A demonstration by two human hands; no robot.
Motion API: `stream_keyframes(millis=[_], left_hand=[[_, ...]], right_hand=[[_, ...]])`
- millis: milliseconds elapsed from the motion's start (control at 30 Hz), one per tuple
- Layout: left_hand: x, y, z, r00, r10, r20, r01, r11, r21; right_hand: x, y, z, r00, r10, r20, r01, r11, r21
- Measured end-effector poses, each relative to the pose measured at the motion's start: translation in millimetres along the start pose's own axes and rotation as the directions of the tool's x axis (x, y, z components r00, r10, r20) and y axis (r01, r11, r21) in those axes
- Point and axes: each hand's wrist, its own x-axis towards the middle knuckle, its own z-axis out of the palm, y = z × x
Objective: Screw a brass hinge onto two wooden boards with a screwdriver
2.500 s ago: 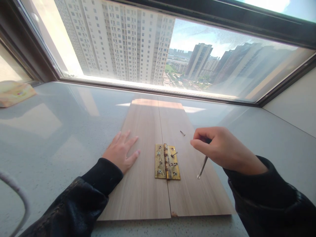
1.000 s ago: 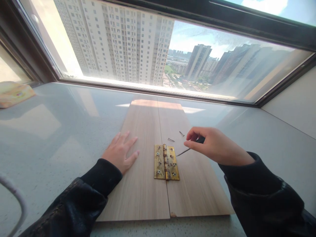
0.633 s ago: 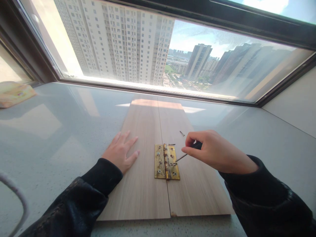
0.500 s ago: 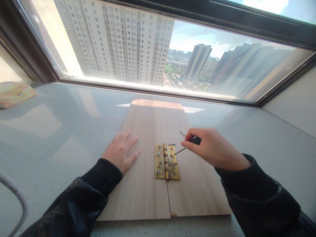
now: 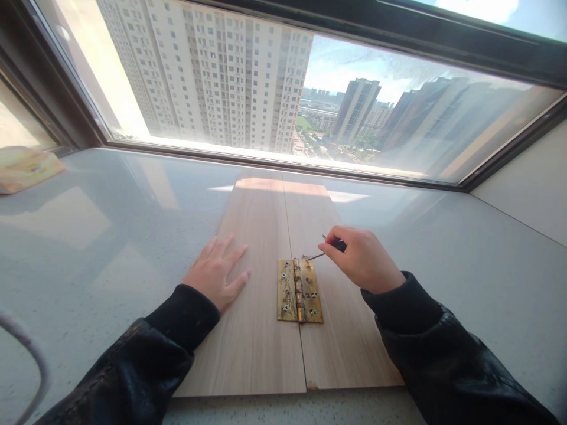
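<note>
Hinge [image 5: 300, 291] lies between flat, spread left hand [image 5: 216, 273] and right hand [image 5: 358, 256] gripping a screwdriver [image 5: 341, 245].

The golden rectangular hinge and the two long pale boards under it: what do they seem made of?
The golden rectangular hinge looks like brass or plated metal, shiny but darkly stained. The two long pale boards may be wood or printed laminate, smooth, with fine lengthwise grain.

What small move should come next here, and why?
Perhaps nudge the loose screw farther from the hinge with the screwdriver: the screw lies by the hinge's far edge, the screwdriver's tip appears close to it, and the left hand rests flat on the left board.
</note>
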Motion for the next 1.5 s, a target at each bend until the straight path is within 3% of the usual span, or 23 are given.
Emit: stream_keyframes(millis=[233, 433, 600, 733, 900, 1500], left_hand=[[-0.1, -0.2, -0.3, 1.000, 0.000, 0.005, 0.000, 1.000, 0.002], [0.1, -1.3, -1.8, 0.999, 0.006, 0.039, -0.006, 1.000, -0.002], [0.5, -0.9, -1.9, 0.999, 0.002, 0.045, -0.002, 1.000, -0.003], [1.4, -1.6, -1.8, 0.998, 0.000, 0.066, 0.000, 1.000, 0.000], [2.2, -4.1, -2.1, 0.996, 0.002, 0.086, -0.002, 1.000, -0.006], [2.1, 0.7, -5.4, 0.996, -0.008, 0.090, 0.007, 1.000, 0.004]], right_hand=[[3.1, 11.2, -8.4, 0.985, 0.081, -0.151, -0.093, 0.993, -0.076], [2.9, 25.3, -21.6, 0.964, 0.170, -0.205, -0.188, 0.980, -0.069], [-2.4, 20.9, -41.5, 0.972, 0.217, -0.089, -0.220, 0.975, -0.024], [-8.9, -2.7, -49.9, 0.988, 0.134, 0.078, -0.134, 0.991, 0.007], [-16.8, -26.7, -47.1, 0.982, 0.020, 0.190, -0.032, 0.998, 0.062], [-21.3, -42.5, -38.9, 0.978, -0.011, 0.206, 0.022, 0.998, -0.051]])
